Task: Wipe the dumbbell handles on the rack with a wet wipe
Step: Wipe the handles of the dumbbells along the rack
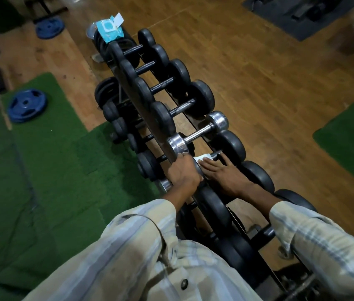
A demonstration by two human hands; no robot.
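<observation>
The left hand (182, 173) curls its fingers over the round end of a dumbbell (229, 146) on the dark metal rack (141, 105); the right hand (226, 173) lies flat, fingers straight, pressing a crumpled white wipe (203, 157) onto that dumbbell's thin steel handle. Next up the row sits a shiny chrome dumbbell (197, 133) among matte black rubber ones; a pale blue wipe packet (109, 29) rests at the far end, above the glossy wood floor (269, 72).

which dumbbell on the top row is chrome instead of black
The chrome dumbbell, just beyond the hands: shiny metal heads, while every other top-row dumbbell has black rubber ones.
</observation>
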